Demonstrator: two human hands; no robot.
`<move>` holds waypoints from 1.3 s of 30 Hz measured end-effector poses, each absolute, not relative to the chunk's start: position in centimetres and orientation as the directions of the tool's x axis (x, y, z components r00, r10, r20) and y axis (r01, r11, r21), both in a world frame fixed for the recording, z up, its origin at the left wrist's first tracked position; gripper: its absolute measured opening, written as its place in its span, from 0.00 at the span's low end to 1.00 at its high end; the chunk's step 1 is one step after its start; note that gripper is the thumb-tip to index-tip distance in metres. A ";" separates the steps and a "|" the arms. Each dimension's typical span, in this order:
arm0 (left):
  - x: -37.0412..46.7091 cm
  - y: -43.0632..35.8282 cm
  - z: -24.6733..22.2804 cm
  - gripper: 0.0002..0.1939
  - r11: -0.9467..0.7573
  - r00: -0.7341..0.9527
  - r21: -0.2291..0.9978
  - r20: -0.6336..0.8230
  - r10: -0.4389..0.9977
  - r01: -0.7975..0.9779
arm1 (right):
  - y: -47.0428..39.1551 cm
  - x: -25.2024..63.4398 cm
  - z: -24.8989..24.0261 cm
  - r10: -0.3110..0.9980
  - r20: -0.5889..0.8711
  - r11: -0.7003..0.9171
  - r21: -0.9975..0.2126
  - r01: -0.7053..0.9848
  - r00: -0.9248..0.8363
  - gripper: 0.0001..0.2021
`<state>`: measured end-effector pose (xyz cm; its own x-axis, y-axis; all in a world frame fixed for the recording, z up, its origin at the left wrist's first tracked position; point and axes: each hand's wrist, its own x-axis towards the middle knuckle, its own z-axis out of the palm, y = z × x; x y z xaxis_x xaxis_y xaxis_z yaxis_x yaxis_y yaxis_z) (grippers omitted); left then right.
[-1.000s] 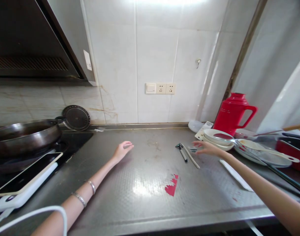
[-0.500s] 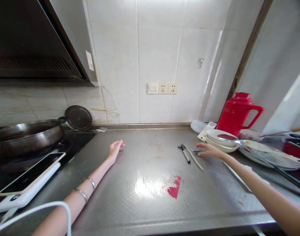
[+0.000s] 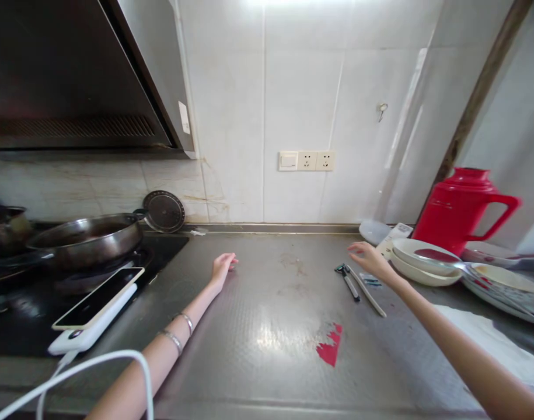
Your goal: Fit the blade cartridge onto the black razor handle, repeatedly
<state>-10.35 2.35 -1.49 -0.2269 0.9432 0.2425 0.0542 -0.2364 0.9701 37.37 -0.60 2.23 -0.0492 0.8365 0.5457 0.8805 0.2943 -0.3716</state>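
My left hand [image 3: 223,268] rests on the steel counter [image 3: 267,303], its fingers loosely bent and slightly apart, holding nothing I can see. Two silver bangles [image 3: 175,335] circle that forearm. Above the counter at the right, my right hand [image 3: 369,259] has its fingers spread, with nothing in them. Close below it lie a razor [image 3: 351,286] with a dark head, a thin whitish stick [image 3: 368,293] and a small clear pack [image 3: 372,280] with dark-green pieces, perhaps razor blades. A whitish card [image 3: 393,239] stands just beyond the right hand, partly hidden.
Bowls [image 3: 419,271], plates [image 3: 507,291] and a red thermos jug [image 3: 461,204] crowd the right. A white cloth or paper [image 3: 498,338] lies under my right forearm. At left are a pan [image 3: 96,242] on the stove and a phone [image 3: 98,297] on a white power bank.
My right hand has lifted from the clear pack and moved slightly away toward the wall, uncovering the pack. My left hand stays in place. The view has swung left.
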 end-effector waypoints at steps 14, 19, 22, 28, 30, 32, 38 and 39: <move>-9.7 2.7 -2.5 0.15 -0.288 -0.067 0.919 0.316 0.946 0.271 | -0.9 24.3 -4.2 0.814 0.505 0.432 -0.200 0.879 -0.286 0.24; -9.0 1.9 -2.5 0.23 -0.270 0.073 0.680 0.304 0.950 0.681 | -1.1 24.4 -5.6 0.851 0.459 0.351 -0.136 0.926 -0.255 0.24; -8.4 1.2 -2.4 0.28 -0.207 0.086 0.472 0.265 0.960 0.857 | -1.1 24.3 -5.5 0.872 0.438 0.305 -0.139 0.942 -0.218 0.24; -7.9 0.6 -2.2 0.27 -0.184 0.130 0.243 0.222 0.966 0.952 | -1.4 24.0 -4.9 0.893 0.402 0.281 -0.151 0.948 -0.201 0.21; -7.9 0.7 -2.3 0.26 -0.181 0.127 0.252 0.215 0.968 0.951 | -1.5 24.0 -4.7 0.898 0.392 0.279 -0.148 0.949 -0.203 0.21; -8.0 0.8 -2.3 0.25 -0.194 0.133 0.271 0.227 0.965 0.943 | -1.6 23.9 -4.5 0.902 0.377 0.278 -0.134 0.951 -0.211 0.21; -8.2 0.9 -2.6 0.25 -0.204 0.130 0.287 0.257 0.958 0.936 | -1.9 23.8 -4.2 0.904 0.372 0.275 -0.129 0.953 -0.210 0.20; -8.2 0.9 -2.6 0.24 -0.204 0.127 0.293 0.260 0.957 0.934 | -1.9 23.8 -4.1 0.904 0.371 0.277 -0.130 0.952 -0.212 0.20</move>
